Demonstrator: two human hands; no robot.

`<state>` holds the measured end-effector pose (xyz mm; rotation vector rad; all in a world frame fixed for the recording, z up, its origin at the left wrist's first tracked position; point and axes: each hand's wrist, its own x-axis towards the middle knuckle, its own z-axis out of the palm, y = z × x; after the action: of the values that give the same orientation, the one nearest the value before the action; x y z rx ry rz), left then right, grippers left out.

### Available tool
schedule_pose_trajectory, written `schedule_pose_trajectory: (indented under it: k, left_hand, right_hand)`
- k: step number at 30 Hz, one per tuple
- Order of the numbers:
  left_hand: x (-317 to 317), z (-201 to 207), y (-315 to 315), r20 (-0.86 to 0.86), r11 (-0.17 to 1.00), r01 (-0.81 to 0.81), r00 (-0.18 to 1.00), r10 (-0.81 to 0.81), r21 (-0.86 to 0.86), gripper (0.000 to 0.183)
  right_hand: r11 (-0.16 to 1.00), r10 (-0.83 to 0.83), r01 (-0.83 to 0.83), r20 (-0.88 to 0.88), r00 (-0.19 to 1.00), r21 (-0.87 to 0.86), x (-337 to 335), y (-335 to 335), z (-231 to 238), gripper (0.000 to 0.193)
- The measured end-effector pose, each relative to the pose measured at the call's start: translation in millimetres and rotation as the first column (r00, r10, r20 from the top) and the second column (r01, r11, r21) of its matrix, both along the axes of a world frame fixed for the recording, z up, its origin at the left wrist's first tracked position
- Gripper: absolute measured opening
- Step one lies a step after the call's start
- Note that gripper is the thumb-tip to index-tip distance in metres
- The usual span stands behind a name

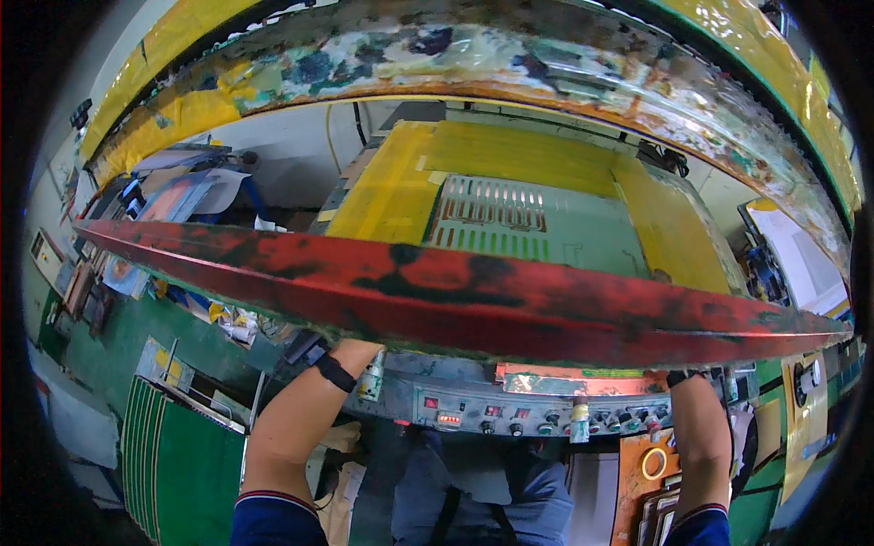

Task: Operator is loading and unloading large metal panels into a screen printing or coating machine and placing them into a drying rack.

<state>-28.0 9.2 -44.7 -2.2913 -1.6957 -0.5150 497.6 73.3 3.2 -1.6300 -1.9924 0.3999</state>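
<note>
A long red frame bar, smeared with dark stains, crosses in front of me from side to side. Both forearms reach up to it, and it covers most of what lies past the wrists. Only the back of my left hand shows, just above a black wristband; its fingers are hidden. My right forearm ends at another dark band under the bar, so that hand is out of sight. Beyond the bar lies a printing screen with yellow-taped borders and a pattern of slots. Whether either hand grips anything cannot be seen.
Below the bar runs a grey control panel with knobs and red displays. A small white bottle stands against it. Overhead, a paint-stained beam spans the view. An orange board with a tape roll is at lower right; green slatted racking is at left.
</note>
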Motion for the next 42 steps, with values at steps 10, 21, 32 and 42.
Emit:
schedule_pose_trajectory:
  k: [10,21,32,42]
  left_hand:
    - [43.0,47.1,-87.0,0.638,0.990,0.109,0.757,-0.144,0.093,0.042]
    - [134.6,-22.7,-266.8,0.814,0.794,0.478,0.579,0.037,-0.376,0.025]
    - [190.4,-27.4,-271.1,0.809,0.689,0.588,0.587,-0.003,-0.424,0.022]
    - [203.7,-28.6,-274.3,0.764,0.630,0.604,0.644,-0.025,-0.489,0.022]
  right_hand:
    - [0.892,0.171,-0.124,-0.070,0.983,0.434,-76.7,-189.1,47.9,0.050]
    - [0.995,-0.085,0.087,-0.041,0.996,0.041,37.7,-413.4,-97.5,0.032]
    - [0.888,-0.420,0.457,0.485,0.767,0.047,189.7,-505.5,-125.5,0.038]
    - [0.949,-0.303,0.305,0.505,0.809,0.081,203.4,-507.5,-121.2,0.037]
